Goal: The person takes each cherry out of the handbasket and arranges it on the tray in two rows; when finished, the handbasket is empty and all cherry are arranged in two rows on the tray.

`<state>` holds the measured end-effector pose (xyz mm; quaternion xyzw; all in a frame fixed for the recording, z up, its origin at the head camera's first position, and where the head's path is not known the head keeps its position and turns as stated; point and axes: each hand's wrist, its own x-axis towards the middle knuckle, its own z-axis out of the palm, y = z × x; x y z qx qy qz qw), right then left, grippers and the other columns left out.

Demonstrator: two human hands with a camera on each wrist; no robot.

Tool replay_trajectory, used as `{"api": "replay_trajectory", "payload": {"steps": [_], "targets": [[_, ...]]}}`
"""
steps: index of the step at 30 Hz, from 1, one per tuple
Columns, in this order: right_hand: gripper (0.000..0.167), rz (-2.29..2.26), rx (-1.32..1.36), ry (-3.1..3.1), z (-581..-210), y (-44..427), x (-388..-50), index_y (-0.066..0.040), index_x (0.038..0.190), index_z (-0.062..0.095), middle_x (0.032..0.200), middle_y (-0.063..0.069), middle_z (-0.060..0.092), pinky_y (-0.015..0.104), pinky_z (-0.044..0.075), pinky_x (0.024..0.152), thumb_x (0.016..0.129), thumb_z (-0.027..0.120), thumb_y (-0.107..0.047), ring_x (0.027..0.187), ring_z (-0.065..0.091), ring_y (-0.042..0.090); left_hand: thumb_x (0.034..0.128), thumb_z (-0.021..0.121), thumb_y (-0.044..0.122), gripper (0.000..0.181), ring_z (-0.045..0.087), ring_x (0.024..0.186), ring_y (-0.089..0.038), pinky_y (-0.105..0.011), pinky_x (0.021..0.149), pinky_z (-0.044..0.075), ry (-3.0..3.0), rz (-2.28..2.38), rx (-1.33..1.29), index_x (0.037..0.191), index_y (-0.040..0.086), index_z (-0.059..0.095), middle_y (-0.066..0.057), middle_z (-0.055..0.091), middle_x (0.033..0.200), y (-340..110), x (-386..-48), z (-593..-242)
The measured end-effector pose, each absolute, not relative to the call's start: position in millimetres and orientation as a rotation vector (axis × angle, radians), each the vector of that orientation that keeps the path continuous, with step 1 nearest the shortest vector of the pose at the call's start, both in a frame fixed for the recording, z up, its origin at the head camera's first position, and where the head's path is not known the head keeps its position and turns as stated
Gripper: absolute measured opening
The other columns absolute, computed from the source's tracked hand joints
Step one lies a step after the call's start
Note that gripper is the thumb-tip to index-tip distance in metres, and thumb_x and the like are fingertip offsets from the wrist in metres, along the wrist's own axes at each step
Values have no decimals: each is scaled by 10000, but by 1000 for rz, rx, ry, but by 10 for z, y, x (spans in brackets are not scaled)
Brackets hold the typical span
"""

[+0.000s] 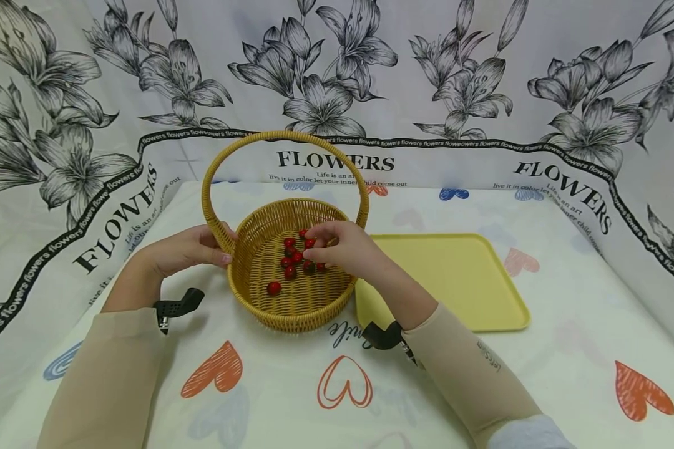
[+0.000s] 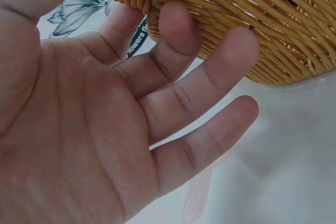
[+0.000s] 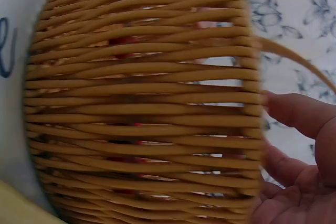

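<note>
A yellow wicker basket (image 1: pixel 294 319) with a tall arched handle stands on the cloth, holding several small red balls (image 1: pixel 290 272). My left hand (image 1: pixel 188 251) grips its left side where the handle meets the rim. The left wrist view shows that hand (image 2: pixel 105 114) with three fingers extended beside the woven wall (image 2: pixel 294 40). Over the right rim reaches my right hand (image 1: pixel 356 252), thumb and fingertips apart around a red ball (image 1: pixel 309 243); contact is unclear. In the right wrist view the basket wall (image 3: pixel 147 98) hides that hand's (image 3: pixel 302 161) fingertips.
A pale yellow tray (image 1: pixel 444 280) lies flat at the right of the basket, close to its rim. The tablecloth (image 1: pixel 281 386) carries printed hearts. Behind it hangs a white curtain (image 1: pixel 460 162) with black flower drawings.
</note>
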<state>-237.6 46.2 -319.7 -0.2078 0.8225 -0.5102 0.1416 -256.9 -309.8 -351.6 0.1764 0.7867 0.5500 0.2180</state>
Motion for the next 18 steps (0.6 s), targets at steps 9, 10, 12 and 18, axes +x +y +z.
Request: {"api": "replay_trajectory", "payload": {"steps": [9,10,12,18], "targets": [[403,-1408,-625,2377,-3392,352,-2470,-40,1327,647,967,68,629,365,540,755,966,736,-195,871,647,284,916,707,28,330,625,1065,-246,-342,947,495,2201,1501,492,1211,16,559,-95,674,1122,-3078,-2582,-3534],[399,-1393,-626,2385,-3400,344,-2481,-39,1327,649,962,65,628,351,536,744,969,732,-194,865,645,281,915,707,26,331,628,1060,-245,-341,945,497,2198,1506,488,1211,16,558,-96,674,1119,-3080,-2583,-3537],[390,-1346,-627,2417,-3410,323,-2495,-36,1325,654,963,61,629,331,523,736,973,726,-187,859,633,265,914,706,20,332,633,1051,-243,-338,940,501,2197,1510,480,1209,14,554,-96,674,1114,-3086,-2582,-3539],[379,-992,-674,2603,-3449,209,-2494,-43,1320,674,1075,42,677,294,497,798,971,725,-184,935,587,166,914,708,20,339,640,1047,-239,-332,941,502,2201,1510,471,1213,10,548,-93,676,1114,-3087,-2568,-3518]]}}
